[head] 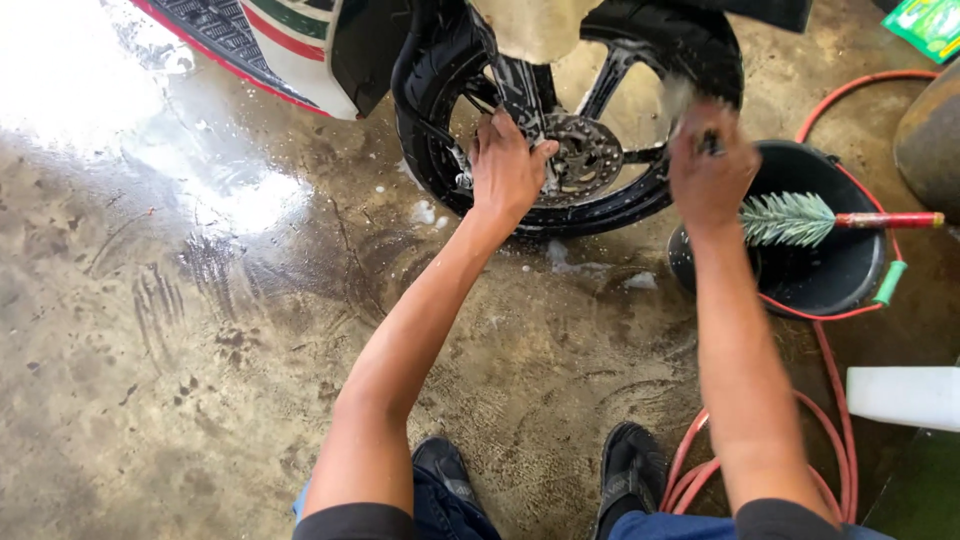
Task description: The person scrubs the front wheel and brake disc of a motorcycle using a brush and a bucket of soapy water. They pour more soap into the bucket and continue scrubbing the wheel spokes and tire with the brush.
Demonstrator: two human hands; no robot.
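Note:
A motorcycle front wheel with a black tyre, dark spokes and a brake disc stands on the wet floor ahead of me. My left hand grips the wheel by the fork and spokes beside the disc. My right hand is closed on a small brush, blurred, with pale bristles against the tyre's right side. Soap foam dots the rim and the floor under it.
A black bucket sits right of the wheel with a bristled bottle brush with a red handle across it. A red hose loops on the floor at right. A white container lies at far right. My shoes are below.

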